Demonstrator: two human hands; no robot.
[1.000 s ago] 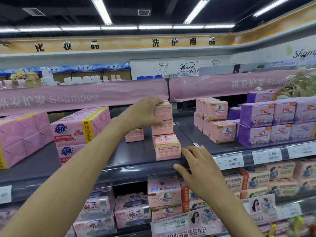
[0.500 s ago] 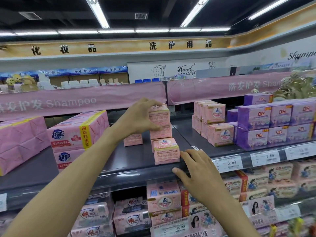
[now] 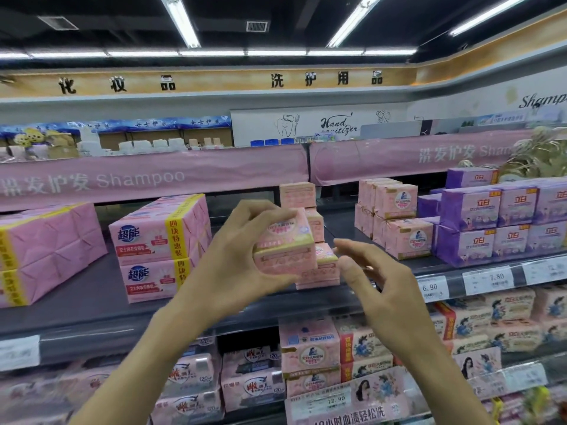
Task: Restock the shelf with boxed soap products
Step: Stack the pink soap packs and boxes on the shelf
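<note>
My left hand (image 3: 242, 256) grips a pink boxed soap (image 3: 285, 243) and holds it in the air in front of the dark shelf (image 3: 92, 299). My right hand (image 3: 377, 280) hovers just to its right, fingers spread, holding nothing. Behind the held box a short stack of the same pink soap boxes (image 3: 319, 265) stands on the shelf, with one more pink box (image 3: 297, 194) at the back on top. Part of the stack is hidden by my left hand.
Large pink multipacks (image 3: 159, 240) fill the shelf's left side. Pink boxes (image 3: 395, 216) and purple boxes (image 3: 491, 219) stand at the right. Price tags (image 3: 487, 279) line the shelf's front edge. The lower shelf (image 3: 306, 357) is packed with soap boxes.
My left hand has lifted a pink soap box off the stack and drawn it toward me. My right hand has left the shelf edge and risen beside the box.
</note>
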